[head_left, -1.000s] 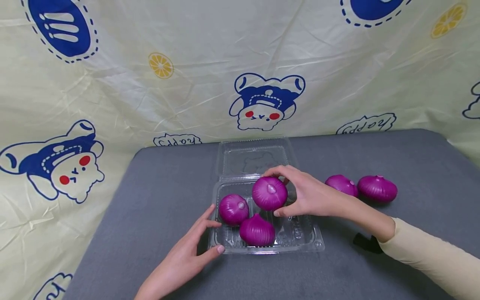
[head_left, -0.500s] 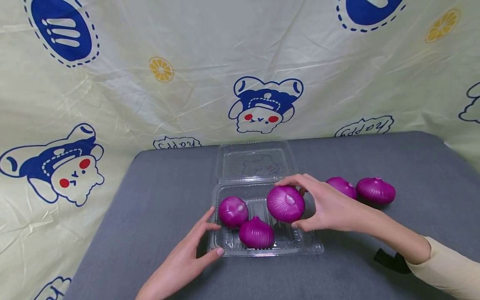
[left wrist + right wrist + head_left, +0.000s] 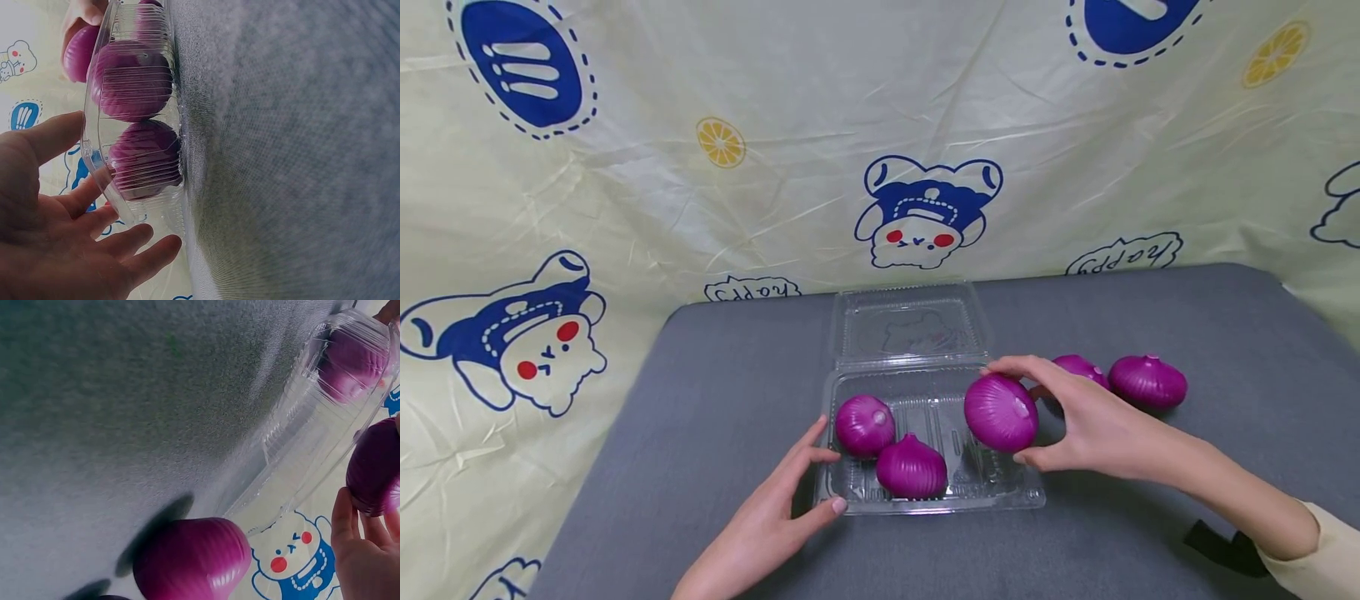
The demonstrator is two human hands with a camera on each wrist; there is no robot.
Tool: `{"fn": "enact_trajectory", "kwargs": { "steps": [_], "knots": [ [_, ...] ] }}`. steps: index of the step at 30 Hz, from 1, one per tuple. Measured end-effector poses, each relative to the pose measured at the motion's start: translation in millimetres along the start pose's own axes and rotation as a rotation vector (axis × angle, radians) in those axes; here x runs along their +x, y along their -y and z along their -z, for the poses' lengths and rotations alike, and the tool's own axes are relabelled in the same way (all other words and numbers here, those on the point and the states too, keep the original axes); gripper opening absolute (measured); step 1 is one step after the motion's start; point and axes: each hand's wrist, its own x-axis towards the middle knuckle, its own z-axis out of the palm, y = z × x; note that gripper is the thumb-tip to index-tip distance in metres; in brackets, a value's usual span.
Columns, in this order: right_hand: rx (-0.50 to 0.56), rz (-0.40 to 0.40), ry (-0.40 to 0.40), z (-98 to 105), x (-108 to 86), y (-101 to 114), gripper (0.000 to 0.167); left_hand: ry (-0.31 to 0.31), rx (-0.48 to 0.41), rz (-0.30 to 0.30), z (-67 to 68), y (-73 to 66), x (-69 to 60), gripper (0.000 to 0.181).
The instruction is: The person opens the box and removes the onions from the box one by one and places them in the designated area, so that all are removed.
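My right hand (image 3: 1090,421) pinches a purple onion (image 3: 1000,412) between thumb and fingers. That onion is above the right part of a clear plastic clamshell container (image 3: 925,504). The right wrist view also shows the held onion (image 3: 375,469), raised off the container's floor. Inside, toward the left, sit two more onions: one at the back left (image 3: 865,426) and one at the front (image 3: 912,467), point up. My left hand (image 3: 767,508) is at the container's front left corner, fingers spread and fairly straight. In the left wrist view its thumb touches the rim (image 3: 90,144).
Two onions lie on the grey table right of the container; one (image 3: 1148,382) shows fully, the other (image 3: 1081,369) is partly behind my right hand. The container's lid (image 3: 910,325) is folded back. A printed cloth (image 3: 775,200) hangs behind the table.
My right hand has carried its onion rightward and slightly nearer, from the container's back middle to its right side. My left hand and the other onions have stayed in place.
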Motion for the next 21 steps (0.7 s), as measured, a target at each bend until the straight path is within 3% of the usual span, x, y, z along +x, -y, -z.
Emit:
{"fn": "enact_trajectory", "kwargs": {
  "steps": [21],
  "knots": [
    [-0.109,0.003,-0.067,21,-39.2,-5,0.1,-0.016,-0.006,-0.04,-0.1,1.6,-1.8,0.04]
  ]
}}
